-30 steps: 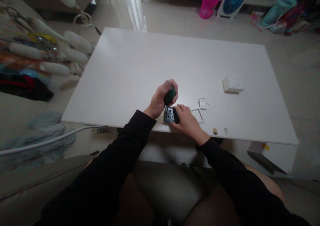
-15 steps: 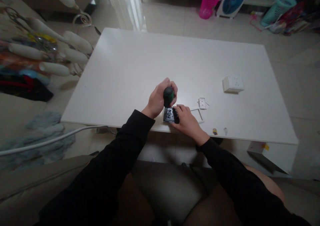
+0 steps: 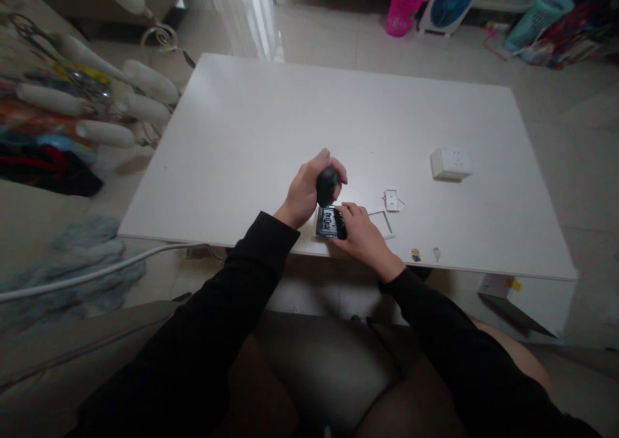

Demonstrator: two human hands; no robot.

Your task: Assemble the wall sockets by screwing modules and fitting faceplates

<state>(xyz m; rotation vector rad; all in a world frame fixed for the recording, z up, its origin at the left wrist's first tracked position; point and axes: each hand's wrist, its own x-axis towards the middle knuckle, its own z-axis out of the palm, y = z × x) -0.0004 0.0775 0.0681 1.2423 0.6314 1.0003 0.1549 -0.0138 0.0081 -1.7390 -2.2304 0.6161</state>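
Observation:
My left hand [image 3: 304,191] is wrapped round the dark green handle of a screwdriver [image 3: 327,188], held upright over an opened wall socket [image 3: 329,222]. The shaft and tip are hidden below the handle. Near the table's front edge, the socket lies with its black inner side up. My right hand [image 3: 362,233] grips its right side, fingers on the far edge and thumb on the near one. Just right of that hand are a thin white frame [image 3: 388,224] and a small white socket cover piece [image 3: 391,200].
On the white table [image 3: 271,115], a white cube-shaped socket box [image 3: 452,164] stands to the right. A small yellow-and-blue figure [image 3: 416,255] and a little pale piece [image 3: 436,254] lie by the front edge. A metal chandelier-like frame [image 3: 140,96] borders the left side.
My left hand turns and shifts its fingers slightly round the screwdriver handle, which tilts a little. My right hand and the socket stay where they were.

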